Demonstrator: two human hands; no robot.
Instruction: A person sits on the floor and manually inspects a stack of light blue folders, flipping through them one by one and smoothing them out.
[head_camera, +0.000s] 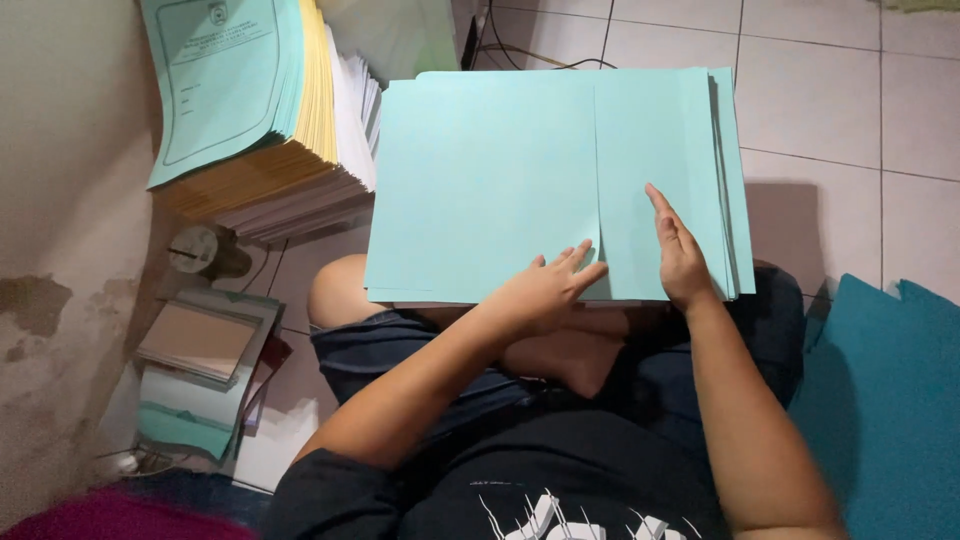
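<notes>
Head view only: pale green folder stack (490, 180) sits centre frame, balanced on the person's lap above crossed legs, not on any counter; a slimmer set of the same green sheets (665, 180) overlaps its right part, edges fanned at the right side. Left hand (545, 290) lies at the lower middle of the stack, fingers (578, 262) spread moderately and pressed flat on the top sheet just left of the vertical seam, gripping nothing. Right hand (680, 255) rests on the overlapping set, fingers (660, 205) held together and nearly straight, pointing to the upper part of the frame, flat on paper, nothing pinched; thumb hidden, so cannot tell if it hooks under the lower edge. Risks, as judged: the stack overhangs the knees, so a leg shift or uneven press could tip it toward the tiled floor (830, 110) at upper right; the fanned right edges look loose, a sideways push from the right hand could slide sheets off; flat palms with no pinch give weak hold, so top sheets may skew or crease at the seam. Tall pile of green, yellow and white papers (270, 130) at upper left leans near the lap stack, apart but close, an elbow bump could topple it. Teal cushion (890, 400) at lower right, books (200, 350) at lower left by the wall.
</notes>
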